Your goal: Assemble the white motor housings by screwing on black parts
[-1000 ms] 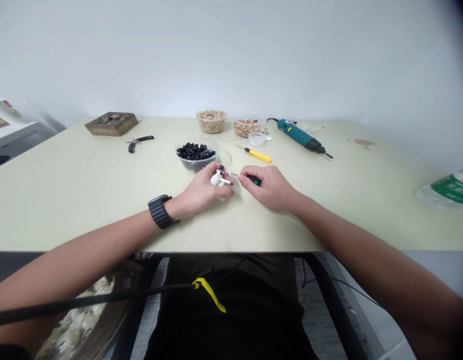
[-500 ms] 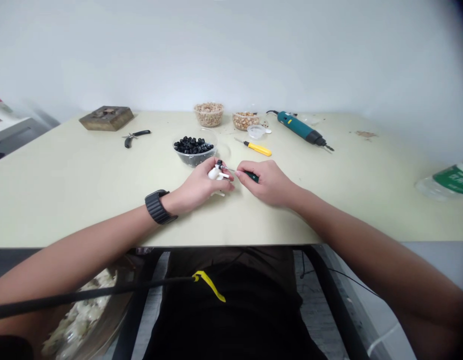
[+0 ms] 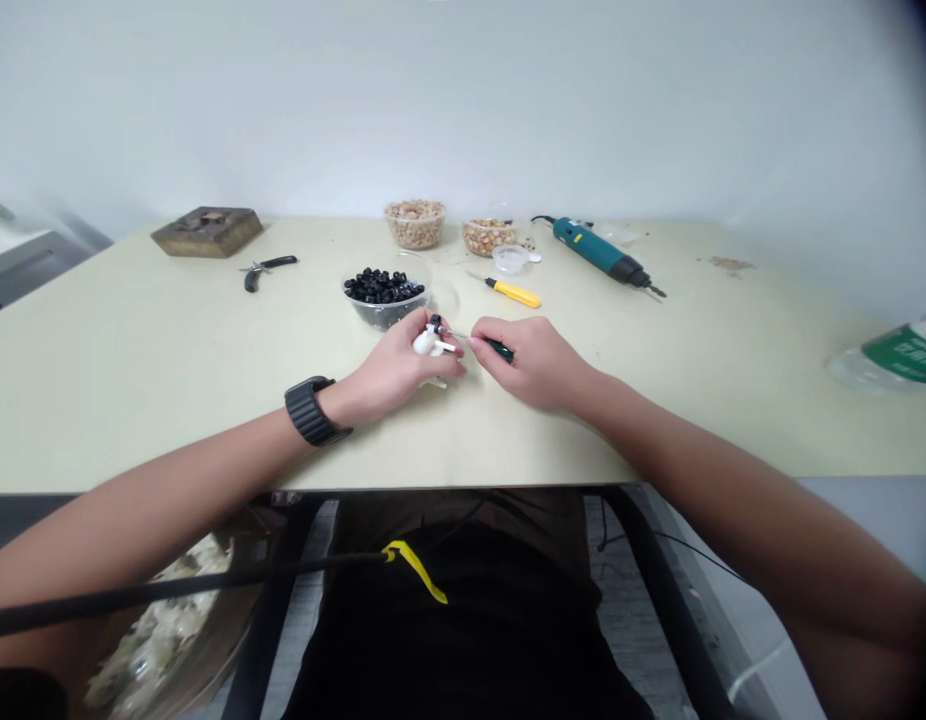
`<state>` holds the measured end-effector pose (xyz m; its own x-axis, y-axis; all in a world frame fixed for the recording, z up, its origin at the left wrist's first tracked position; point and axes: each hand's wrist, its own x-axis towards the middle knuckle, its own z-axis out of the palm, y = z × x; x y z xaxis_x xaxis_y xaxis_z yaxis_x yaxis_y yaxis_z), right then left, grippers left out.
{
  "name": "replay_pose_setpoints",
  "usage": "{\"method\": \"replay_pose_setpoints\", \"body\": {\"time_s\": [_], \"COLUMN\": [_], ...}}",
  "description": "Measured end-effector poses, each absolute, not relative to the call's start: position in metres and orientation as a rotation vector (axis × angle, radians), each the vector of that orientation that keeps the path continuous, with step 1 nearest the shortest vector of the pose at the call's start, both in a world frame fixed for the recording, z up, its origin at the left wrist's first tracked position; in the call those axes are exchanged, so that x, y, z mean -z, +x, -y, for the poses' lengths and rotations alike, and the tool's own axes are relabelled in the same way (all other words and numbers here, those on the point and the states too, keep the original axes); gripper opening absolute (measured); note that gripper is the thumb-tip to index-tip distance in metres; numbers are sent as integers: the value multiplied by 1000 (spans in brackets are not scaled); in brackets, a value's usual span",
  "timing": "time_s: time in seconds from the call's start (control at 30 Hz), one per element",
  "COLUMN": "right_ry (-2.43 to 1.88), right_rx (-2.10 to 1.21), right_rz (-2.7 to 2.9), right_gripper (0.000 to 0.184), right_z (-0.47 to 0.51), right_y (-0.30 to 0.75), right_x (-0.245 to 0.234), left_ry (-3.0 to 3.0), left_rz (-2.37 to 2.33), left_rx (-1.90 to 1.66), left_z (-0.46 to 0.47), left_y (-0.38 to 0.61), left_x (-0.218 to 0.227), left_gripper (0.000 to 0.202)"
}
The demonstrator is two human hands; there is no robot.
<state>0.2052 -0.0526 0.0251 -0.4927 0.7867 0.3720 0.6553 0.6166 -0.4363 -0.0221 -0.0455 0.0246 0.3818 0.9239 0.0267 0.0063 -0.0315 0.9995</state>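
Observation:
My left hand (image 3: 394, 368), with a dark watch on its wrist, is closed around a white plastic part (image 3: 427, 343) with thin prongs. A small black piece (image 3: 435, 321) sits at the top of that part, by my left fingertips. In my right hand (image 3: 534, 360) is a screwdriver with a dark green handle (image 3: 500, 350). Its thin metal shaft (image 3: 455, 334) points left and reaches the black piece; whether the tip sits inside it is too small to tell. Just behind my left hand stands a clear bowl of black pieces (image 3: 384, 288).
Behind lie a yellow-handled tool (image 3: 515, 292), a small clear cup (image 3: 511, 260), two tubs of small pale pieces (image 3: 416, 224) (image 3: 490, 237) and a teal power tool (image 3: 602, 255). Cutting pliers (image 3: 268, 271) and a wooden block (image 3: 208, 233) are left; a bottle (image 3: 898, 355) lies right.
The whole view has shifted slightly, so everything appears a little higher and further left. Both hands keep their hold, with the screwdriver still at the black piece.

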Motion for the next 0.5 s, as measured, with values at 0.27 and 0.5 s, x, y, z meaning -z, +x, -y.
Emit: {"method": "replay_pose_setpoints", "body": {"time_s": [0.27,0.5], "right_ry": [-1134,-1135], "right_rx": [-316,-320], "right_rz": [2296,2301], "right_gripper": [32,33], "right_z": [53,53], "right_y": [205,204], "right_x": [-25,-26], "left_ry": [1397,1393], "left_rz": [-910,-912], "left_rx": [-921,-923], "left_z": [45,45], "left_y": [-22,-22], "left_x": [-24,-24], "left_gripper": [50,51]}}
